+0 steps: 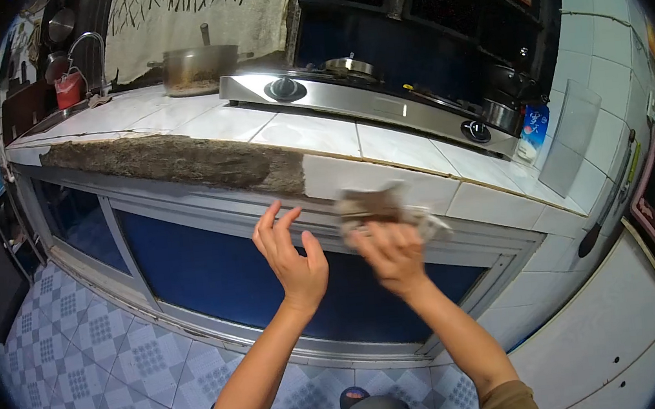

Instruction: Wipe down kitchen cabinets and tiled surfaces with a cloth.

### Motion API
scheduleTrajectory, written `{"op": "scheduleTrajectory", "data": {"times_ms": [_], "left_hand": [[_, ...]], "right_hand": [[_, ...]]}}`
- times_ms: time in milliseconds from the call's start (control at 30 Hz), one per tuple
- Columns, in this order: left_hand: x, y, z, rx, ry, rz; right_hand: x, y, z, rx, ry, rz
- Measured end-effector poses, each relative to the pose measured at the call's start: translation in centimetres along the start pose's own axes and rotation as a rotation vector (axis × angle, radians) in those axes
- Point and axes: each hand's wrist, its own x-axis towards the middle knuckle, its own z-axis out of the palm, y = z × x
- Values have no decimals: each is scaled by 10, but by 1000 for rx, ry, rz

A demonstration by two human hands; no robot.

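Note:
My right hand [390, 254] grips a crumpled cloth [377, 202], brown and whitish and blurred by motion. The cloth is in front of the tiled counter edge [381, 178]; whether it touches the tile I cannot tell. To the left, my left hand [290, 255] is raised with its fingers curved and apart, holding nothing. It is in front of the metal frame of the blue cabinet doors [208, 257], below a strip of bare rough cement [170, 163] along the counter's front.
A steel gas stove [365, 103] stands on the white tiled counter [201, 119], with a large pot [202, 68] to its left. A blue-and-white carton [533, 131] and a clear panel [570, 136] are at the right end. A red container [69, 90] is near the faucet [88, 38].

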Motion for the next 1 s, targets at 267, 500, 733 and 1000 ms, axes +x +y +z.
{"op": "scheduleTrajectory", "data": {"times_ms": [267, 500, 733, 1000], "left_hand": [[32, -36, -22, 8, 91, -130], [44, -71, -24, 106, 86, -136], [42, -70, -14, 122, 106, -143], [39, -82, -18, 165, 88, -105]], "right_hand": [[-31, 70, -70, -175, 43, 309], [40, 20, -2, -8, -43, 133], [154, -48, 36, 76, 22, -79], [152, -42, 30, 54, -52, -151]]}}
